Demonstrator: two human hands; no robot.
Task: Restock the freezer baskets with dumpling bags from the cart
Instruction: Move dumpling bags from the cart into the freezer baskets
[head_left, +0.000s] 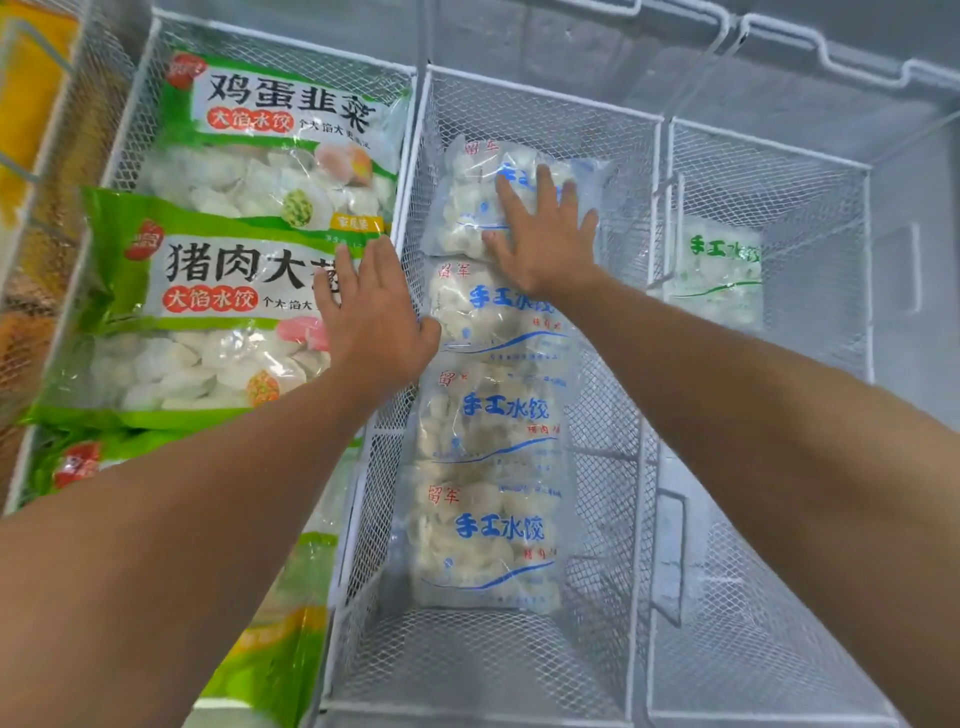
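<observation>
A row of several clear dumpling bags with blue print lies in the middle white wire basket (540, 96). My right hand (540, 234) presses flat, fingers straight, on the farthest blue-print bag (467, 208). My left hand (371, 317) rests flat on the edge of a large green dumpling bag (208, 306) in the left basket (270, 39), beside the basket's wire wall. Another large green bag (275, 135) lies behind it.
The right basket (769, 140) holds one clear bag with green print (719, 275). More green bags (280, 649) lie at the near end of the left basket. A yellow package (26, 83) sits in another basket at far left. The freezer's white wall (571, 36) rises behind.
</observation>
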